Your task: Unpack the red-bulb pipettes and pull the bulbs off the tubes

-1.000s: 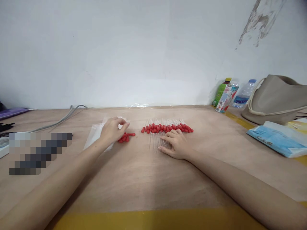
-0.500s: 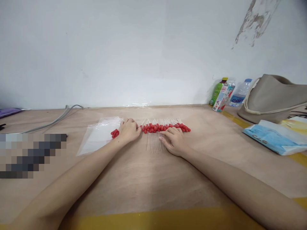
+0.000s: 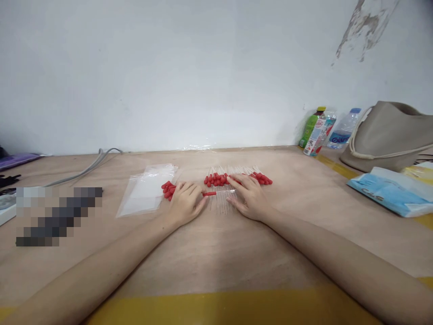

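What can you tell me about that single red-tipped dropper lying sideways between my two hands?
The single dropper is a thin clear tube, glass or plastic by its look, with a small red rubber-like bulb at its left end. It lies flat on the wooden table, crosswise to the row of droppers behind it. The left hand rests at its bulb end with its fingers against or very near the bulb; the right hand lies by its clear end. Whether either hand pinches it cannot be told.
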{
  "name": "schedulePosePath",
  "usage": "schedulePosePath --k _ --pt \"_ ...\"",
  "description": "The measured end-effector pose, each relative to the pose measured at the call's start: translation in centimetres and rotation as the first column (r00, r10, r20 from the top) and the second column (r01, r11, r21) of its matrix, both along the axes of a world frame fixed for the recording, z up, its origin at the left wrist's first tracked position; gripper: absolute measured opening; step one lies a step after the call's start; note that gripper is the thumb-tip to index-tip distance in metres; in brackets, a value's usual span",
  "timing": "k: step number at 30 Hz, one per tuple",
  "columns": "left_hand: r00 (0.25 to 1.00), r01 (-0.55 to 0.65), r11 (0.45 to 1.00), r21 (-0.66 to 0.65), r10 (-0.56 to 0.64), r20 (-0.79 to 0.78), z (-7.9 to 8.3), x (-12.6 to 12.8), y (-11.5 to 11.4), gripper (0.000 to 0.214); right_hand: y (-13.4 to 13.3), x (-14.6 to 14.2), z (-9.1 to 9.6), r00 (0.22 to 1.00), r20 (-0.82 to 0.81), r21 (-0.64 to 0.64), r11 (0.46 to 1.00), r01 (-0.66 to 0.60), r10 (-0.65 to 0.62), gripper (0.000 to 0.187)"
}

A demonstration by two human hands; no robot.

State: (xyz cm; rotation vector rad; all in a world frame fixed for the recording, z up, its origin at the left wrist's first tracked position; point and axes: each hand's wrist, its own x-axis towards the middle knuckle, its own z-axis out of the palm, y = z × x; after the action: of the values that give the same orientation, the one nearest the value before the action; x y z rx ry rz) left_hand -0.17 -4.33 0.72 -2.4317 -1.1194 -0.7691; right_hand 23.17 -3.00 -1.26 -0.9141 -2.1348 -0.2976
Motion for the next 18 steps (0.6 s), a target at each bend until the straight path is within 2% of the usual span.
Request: schedulePosePath --k 3,7,12,18 --pt "0.999 0.029 1.000 0.005 -0.029 0.024 -0.2 0.0 0.2 0.016 0.1 0.0 0.0 0.997 0.062 -0.010 0.999 -0.041 0.042 0.037" --pt "0.997 0.054 0.998 -0.012 -0.053 0.048 -0.1 0.1 0.0 0.016 0.3 -0.1 -0.2 0.995 0.066 -0.018 0.997 -0.078 0.079 0.024" --pt "0.991 0.136 0.987 -0.091 -0.133 0.033 0.0 1.0 0.0 0.028 0.2 -0.3 -0.1 0.987 0.078 -0.011 0.990 -0.140 0.140 0.022" --pt "0.976 0.209 0.975 -0.073 -0.204 0.076 -0.6 1.6 0.5 0.022 0.0 -0.5 0.0 0.981 0.088 -0.039 0.984 -0.172 0.175 0.025"
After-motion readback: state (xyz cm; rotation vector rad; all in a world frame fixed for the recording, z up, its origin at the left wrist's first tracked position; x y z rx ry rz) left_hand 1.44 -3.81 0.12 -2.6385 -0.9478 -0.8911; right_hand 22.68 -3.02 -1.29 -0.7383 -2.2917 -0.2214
